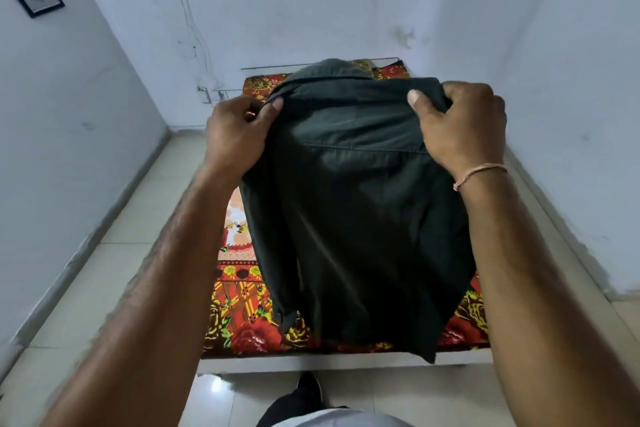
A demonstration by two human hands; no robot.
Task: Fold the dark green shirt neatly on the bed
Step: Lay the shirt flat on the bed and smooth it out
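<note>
Both hands are raised at arm's length: the left hand (239,130) pinches the dark green shirt (353,211) at one shoulder, and the right hand (460,125) grips the other, holding it up above the bed (242,319). Its hanging cloth hides most of the floral bedsheet (239,302). Pale walls (311,3) and a tiled floor (114,270) surround the bed.

Soft, even indoor light with a bluish cast. A small glare spot shines on the floor (216,385) nearby. Wide-angle distortion bends the walls (69,114). Arms blur at the edges.
</note>
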